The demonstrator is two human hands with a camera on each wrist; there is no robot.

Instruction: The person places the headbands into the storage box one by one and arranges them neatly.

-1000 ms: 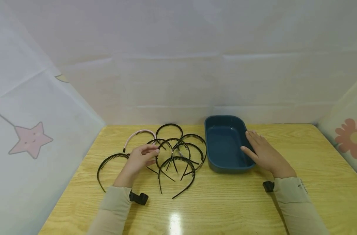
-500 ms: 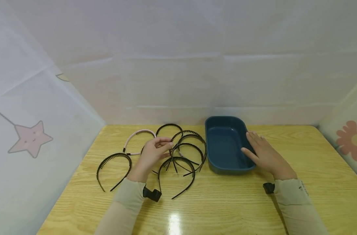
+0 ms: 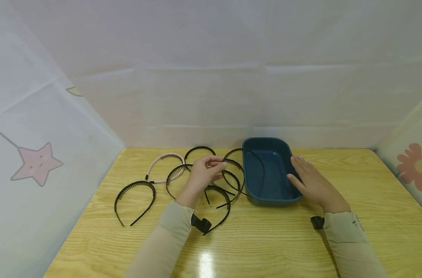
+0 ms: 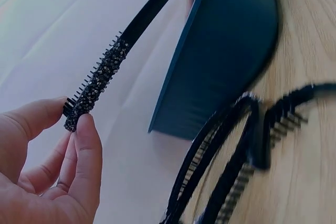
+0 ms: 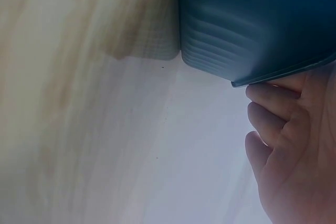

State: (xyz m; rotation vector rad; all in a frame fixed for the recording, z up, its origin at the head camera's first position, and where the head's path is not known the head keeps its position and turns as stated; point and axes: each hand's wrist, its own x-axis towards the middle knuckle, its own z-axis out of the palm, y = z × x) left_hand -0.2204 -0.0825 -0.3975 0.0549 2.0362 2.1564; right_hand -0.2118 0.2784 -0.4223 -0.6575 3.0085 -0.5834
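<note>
My left hand [image 3: 203, 177] pinches a black toothed headband [image 3: 264, 170] between thumb and fingers. In the left wrist view, this headband [image 4: 107, 66] has a stretch covered in sparkly stones, and the fingertips grip it there. It is raised, and its far side overlaps the left part of the blue plastic basin [image 3: 271, 202] in the head view. My right hand [image 3: 314, 184] rests on the basin's right rim, fingers nearly straight and thumb over the inside. From the right wrist view, its fingers [image 5: 278, 100] lie along the rim's outside.
Several black headbands lie overlapping left of the basin, one [image 3: 228, 210] nearest the front. A pink headband [image 3: 155, 164] lies behind, a black one [image 3: 115, 200] sits apart at far left, and another [image 3: 200, 147] is at the back. A white patterned cloth [image 3: 211, 96] hangs behind the table.
My left hand has moved right across the pile, carrying the headband from among the others to the basin's left edge. The right hand has stayed at the rim.
</note>
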